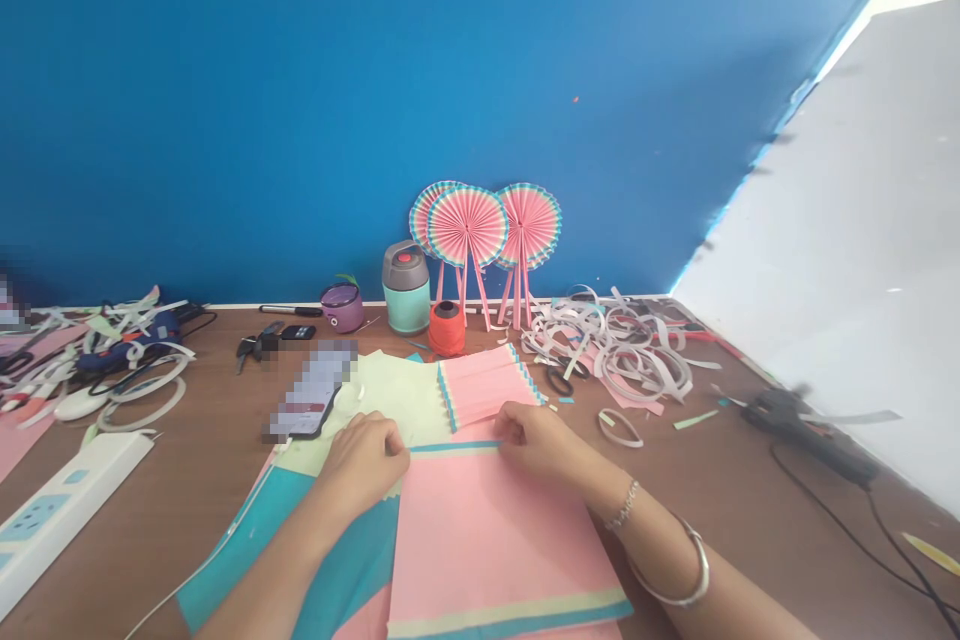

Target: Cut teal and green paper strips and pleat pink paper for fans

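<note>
A pink paper sheet (495,530) with cream and blue strips along its far and near edges lies in front of me. My left hand (364,470) pinches its far left corner, fingers curled. At the far right corner my right hand (536,440), with a chain and a bangle on the wrist, has its thumb and fingers closed on the edge; the fingertips are partly hidden. Just beyond lies a pleated pink paper piece (487,385) with blue zigzag edges. Cream paper (390,385) and blue paper (352,560) lie under and beside my left hand.
Finished pink paper fans (467,225) stand against the blue wall, near a flask (406,290) and red thread spool (447,328). Paper strips (637,350), scissors (566,373) and a glue gun (810,435) lie right; a phone (315,390) and power strip (67,480) left.
</note>
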